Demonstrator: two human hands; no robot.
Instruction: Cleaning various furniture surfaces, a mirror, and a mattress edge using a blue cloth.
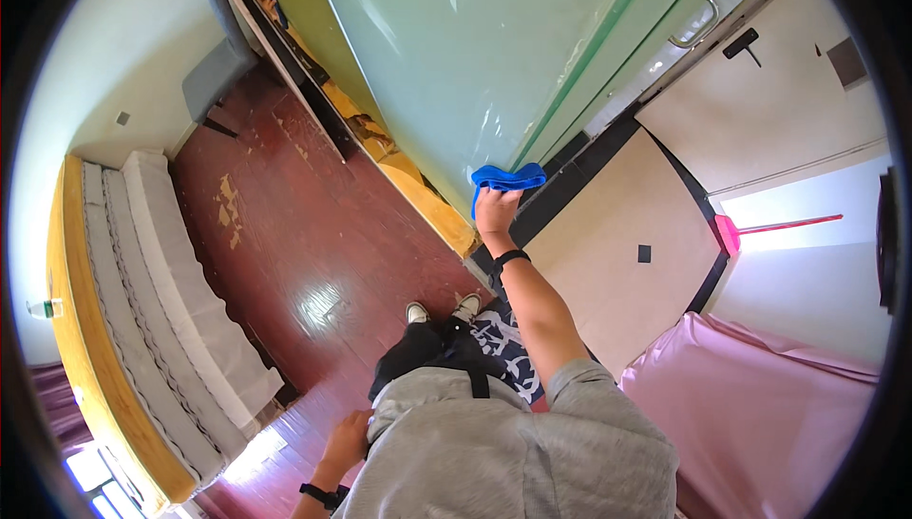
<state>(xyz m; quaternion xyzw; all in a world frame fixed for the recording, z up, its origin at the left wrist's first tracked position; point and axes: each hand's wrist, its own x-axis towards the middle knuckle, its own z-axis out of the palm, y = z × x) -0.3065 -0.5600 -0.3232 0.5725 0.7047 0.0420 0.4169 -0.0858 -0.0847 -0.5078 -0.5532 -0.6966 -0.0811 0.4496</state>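
Far left: clear plastic bottle with green cap (pixel 43 308) stood on the long yellow wooden ledge (pixel 66 329). Just beside the ledge ran a grey-white ribbed padded bench cushion (pixel 161 320), along the wall edge. Grey upholstered chair (pixel 217 58) sat at top left, well apart from the person.

Dark red glossy wooden floor (pixel 294 225) had worn, chipped patches near the cushion side and a bright glare spot near the middle.

Left hand (pixel 347 441) hung low beside the grey sweatshirt hem, black wristband (pixel 321 494) on the wrist. Fingers looked loosely curled, nothing visibly held; grip partly hidden by the sweatshirt, so couldn't tell for sure.

Two light-coloured shoes (pixel 442 311) were on the floor, near the yellow base strip of the panel.

Right hand (pixel 496 210) was raised, arm extended, black wristband below it. Fingers were clamped onto a folded blue microfibre cloth (pixel 506 178). Cloth was pressed against the lower edge of the large pale-green glossy glass panel (pixel 475 44), close to the green frame strip.

Right of that: metal door handle (pixel 696 30) on the frosted door, beige floor tiles with black border (pixel 617 225), pink broom with red stick (pixel 760 228) lying across the threshold, pink sheet (pixel 760 415) at bottom right.
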